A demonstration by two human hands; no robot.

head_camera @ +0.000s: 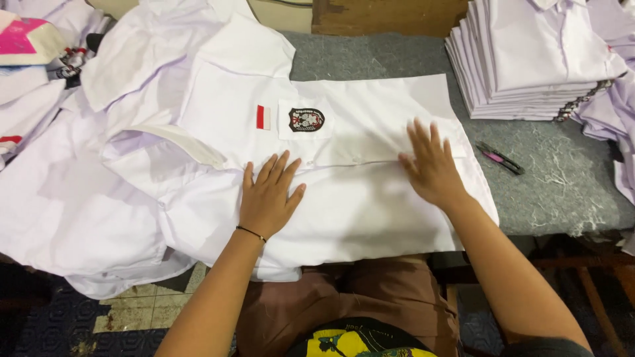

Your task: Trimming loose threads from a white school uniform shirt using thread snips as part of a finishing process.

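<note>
- White shirt is laid flat on grey table.
- Left hand and right hand are pressed on it, fingers spread.
- Red-and-white rectangular patch is seen beside dark shield badge on chest pocket.

- The left hand has a thin black band at its wrist.
- The right hand is bare, no sleeves.
- Brown trousers; yellow-and-black printed top.

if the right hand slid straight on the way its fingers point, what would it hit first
The right hand lies flat on the white shirt, fingers pointing away toward the shirt's far edge. Past that edge, only bare grey table shows; the way looks free, though depth is unclear.
</note>
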